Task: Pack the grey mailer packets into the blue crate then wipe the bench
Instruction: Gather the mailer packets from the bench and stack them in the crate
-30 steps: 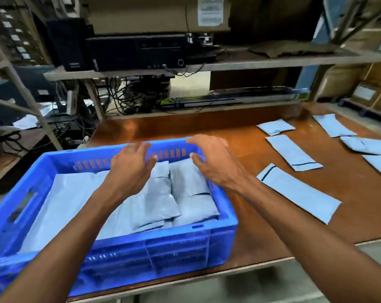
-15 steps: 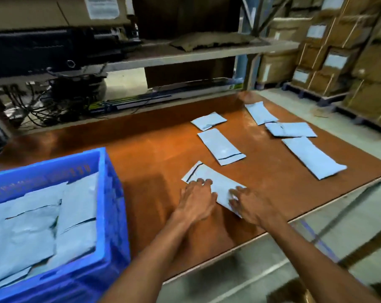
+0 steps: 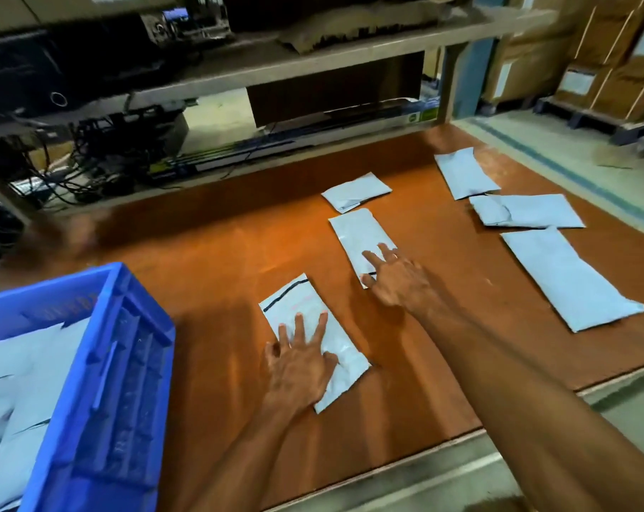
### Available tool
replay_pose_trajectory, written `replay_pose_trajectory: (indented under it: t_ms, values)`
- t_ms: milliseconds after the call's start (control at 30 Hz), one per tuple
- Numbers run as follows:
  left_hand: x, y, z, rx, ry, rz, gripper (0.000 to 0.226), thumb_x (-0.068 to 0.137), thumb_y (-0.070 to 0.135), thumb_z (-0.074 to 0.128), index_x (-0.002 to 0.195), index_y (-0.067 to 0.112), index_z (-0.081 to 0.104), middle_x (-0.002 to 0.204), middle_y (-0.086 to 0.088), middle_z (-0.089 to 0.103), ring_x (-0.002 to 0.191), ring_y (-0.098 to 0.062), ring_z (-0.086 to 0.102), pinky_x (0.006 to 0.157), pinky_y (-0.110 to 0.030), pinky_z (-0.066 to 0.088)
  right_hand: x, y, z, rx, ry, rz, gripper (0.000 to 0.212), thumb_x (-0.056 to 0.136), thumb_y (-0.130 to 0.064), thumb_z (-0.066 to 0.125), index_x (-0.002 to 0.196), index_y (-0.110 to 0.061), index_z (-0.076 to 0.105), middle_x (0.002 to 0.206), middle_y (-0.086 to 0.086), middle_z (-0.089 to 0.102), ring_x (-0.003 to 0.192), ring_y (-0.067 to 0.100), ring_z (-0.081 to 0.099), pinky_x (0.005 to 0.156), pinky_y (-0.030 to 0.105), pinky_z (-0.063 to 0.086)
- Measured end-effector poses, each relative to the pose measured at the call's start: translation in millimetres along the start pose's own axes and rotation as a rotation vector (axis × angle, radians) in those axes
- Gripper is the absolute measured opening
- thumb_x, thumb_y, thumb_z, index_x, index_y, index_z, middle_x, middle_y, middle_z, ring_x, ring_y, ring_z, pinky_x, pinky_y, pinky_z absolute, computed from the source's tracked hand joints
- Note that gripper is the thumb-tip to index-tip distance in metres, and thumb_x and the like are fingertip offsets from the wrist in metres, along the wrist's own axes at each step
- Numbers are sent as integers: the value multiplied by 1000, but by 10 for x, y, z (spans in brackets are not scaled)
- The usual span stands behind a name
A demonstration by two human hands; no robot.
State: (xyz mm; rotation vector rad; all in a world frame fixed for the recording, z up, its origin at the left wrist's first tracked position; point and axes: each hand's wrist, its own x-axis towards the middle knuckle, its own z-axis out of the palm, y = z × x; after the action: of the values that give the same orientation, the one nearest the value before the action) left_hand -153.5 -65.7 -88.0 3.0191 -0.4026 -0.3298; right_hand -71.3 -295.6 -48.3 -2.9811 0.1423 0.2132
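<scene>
The bench (image 3: 217,260) is topped with smooth, faintly glossy brown board. The blue crate (image 3: 128,349) is moulded from ribbed plastic, and the grey mailer packets (image 3: 571,275) are made of thin, slightly crinkled film.
</scene>
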Motion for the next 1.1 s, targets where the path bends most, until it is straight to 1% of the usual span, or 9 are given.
replay_pose_trajectory:
  t_ms: [100,200,300,467,600,700,800,967,1100]
  values:
    - [53,-177,-42,52,-40,28,59,102,52,25,154,46,-4,165,0,-13,151,-31,-1,117,-56,12,203,23,133,-26,-98,2,71,91,-76,19,154,-43,11,165,-1,1,151,31,3,118,57,8]
    - [81,-301,-99,-17,-37,23,52,103,45,28,153,43,14,166,0,-6,152,-27,3,118,-55,18,25,-32,273,0,-97,-14,74,91,-77,18,154,-38,17,165,0,9,151,31,9,118,58,7]
    - [63,-461,-118,-103,-34,-41,50,101,55,24,150,42,23,166,4,-3,152,-24,2,118,-56,22,-416,-133,378,12,-57,-44,76,88,-79,15,152,-39,24,163,-1,19,149,29,17,118,57,12]
    - [-157,-769,-38,-76,32,-49,77,83,81,14,149,43,23,165,6,-3,152,-26,-1,118,-60,14,-1368,-315,442,-40,-39,-114,76,86,-78,8,146,-39,34,157,-5,33,143,25,31,115,48,25]
    - [-74,-688,-30,-91,143,-116,90,78,88,12,154,40,12,166,2,-1,151,-33,-2,118,-58,11,-1145,-381,341,-27,153,-130,75,88,-73,9,150,-35,29,160,1,26,145,26,25,115,46,25]
    - [25,-475,29,-110,138,-158,86,86,82,19,156,37,-1,165,2,-9,150,-37,-8,118,-59,6,-721,-372,438,47,115,-41,71,92,-72,19,155,-38,11,165,4,6,150,32,8,120,51,11]
    - [-10,-372,142,-41,147,-164,79,92,75,10,157,32,-4,165,5,-9,150,-36,-12,117,-63,-1,-667,-445,731,12,108,-49,72,93,-72,13,156,-38,0,165,3,-6,151,32,-5,121,52,3]
    - [-34,-395,185,-119,176,-293,72,97,65,7,158,28,-4,165,10,-3,150,-37,-11,114,-67,-4,-836,-534,880,46,176,-171,84,85,-69,-17,157,-34,8,164,-2,0,152,27,0,121,44,0]
    - [-86,-478,160,-102,198,-220,61,101,47,11,158,26,11,165,7,8,151,-36,5,118,-58,5,-806,-521,952,47,206,-188,75,94,-60,-7,156,-29,21,163,-1,12,151,27,11,121,44,7]
